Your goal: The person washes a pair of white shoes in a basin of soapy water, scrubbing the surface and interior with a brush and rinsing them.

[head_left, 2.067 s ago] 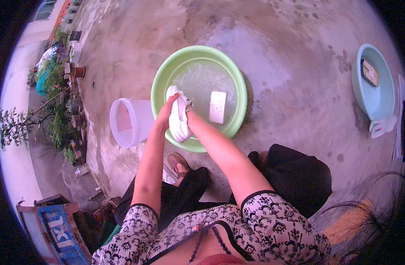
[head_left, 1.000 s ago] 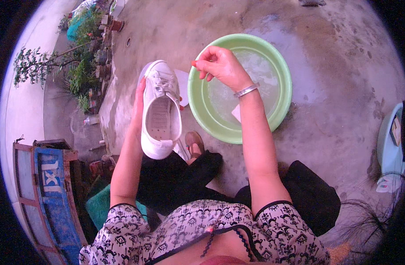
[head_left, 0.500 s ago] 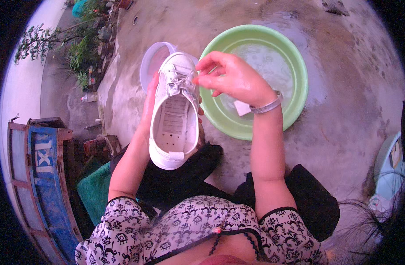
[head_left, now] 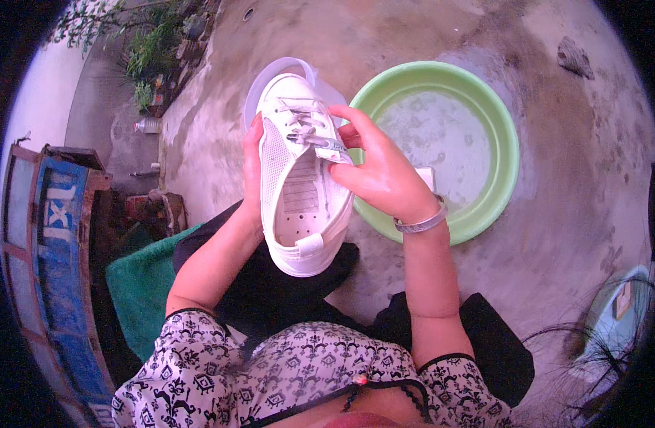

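Note:
A white lace-up sneaker (head_left: 273,146) is held up in front of me, toe pointing away and its opening facing up. My left hand (head_left: 252,175) holds it from the left side, with the thumb along the edge and the other fingers hidden underneath. My right hand (head_left: 388,171) is closed on the right side of the shoe by the laces (head_left: 302,118). Its thumb rests near the tongue (head_left: 329,148), which leans to the right. A silver bracelet (head_left: 422,224) circles my right wrist.
A green basin (head_left: 509,146) of cloudy water stands on the wet concrete floor, a pale block (head_left: 426,177) partly visible behind my wrist. Behind the shoe is a whitish round container (head_left: 254,91). A blue metal-framed thing (head_left: 60,264) and green cloth (head_left: 145,278) lie left; a light-blue tub (head_left: 598,321) stands right.
My right hand has come down from above the laces onto the shoe's right side. The shoe has tilted, and its tongue now leans right. The whole view has shifted slightly.

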### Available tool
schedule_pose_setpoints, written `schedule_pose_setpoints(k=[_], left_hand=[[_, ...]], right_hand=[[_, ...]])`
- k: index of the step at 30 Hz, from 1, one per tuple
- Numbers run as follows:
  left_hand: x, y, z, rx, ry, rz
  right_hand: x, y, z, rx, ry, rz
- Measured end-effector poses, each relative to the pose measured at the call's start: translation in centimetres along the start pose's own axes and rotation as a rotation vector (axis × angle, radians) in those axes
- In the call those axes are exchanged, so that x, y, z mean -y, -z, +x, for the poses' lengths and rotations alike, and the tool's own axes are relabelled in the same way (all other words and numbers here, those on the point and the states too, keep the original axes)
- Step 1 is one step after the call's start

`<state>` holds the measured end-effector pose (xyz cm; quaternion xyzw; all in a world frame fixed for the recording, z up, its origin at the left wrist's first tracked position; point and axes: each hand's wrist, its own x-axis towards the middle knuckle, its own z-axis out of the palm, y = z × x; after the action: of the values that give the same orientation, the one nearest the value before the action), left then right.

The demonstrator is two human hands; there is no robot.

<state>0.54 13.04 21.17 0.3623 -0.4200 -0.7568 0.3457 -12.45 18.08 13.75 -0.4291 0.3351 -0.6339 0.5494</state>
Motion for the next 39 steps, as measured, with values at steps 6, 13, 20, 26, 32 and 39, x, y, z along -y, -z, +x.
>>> schedule_pose_setpoints(k=[6,13,20,26,32,39], left_hand=[[0.6,0.3,0.3,-0.115,-0.010,0.076],[-0.2,-0.3,0.1,-0.194,-0.332,0.424],[-1.3,-0.1,-0.1,-0.193,-0.346,0.382],[-1.0,-0.7,0.1,-0.191,-0.338,0.405],[-1.1,-0.8,0.2,-0.157,-0.277,0.327],[-0.6,-1.4,0.6,-0.228,-0.276,0.463]], right_hand=[[-0.1,-0.5,-0.1,-0.045,0.026,-0.015],[-1.2,-3.3,0.7,-0.146,-0.111,0.043],[0.8,-3.2,0.2,0.002,-0.007,0.399],[-0.4,-3.4,0.5,-0.078,-0.009,0.223],[-0.3,-2.5,0.4,0.083,-0.005,0.448],[-1.9,-3.2,1.2,-0.142,-0.115,-0.014]])
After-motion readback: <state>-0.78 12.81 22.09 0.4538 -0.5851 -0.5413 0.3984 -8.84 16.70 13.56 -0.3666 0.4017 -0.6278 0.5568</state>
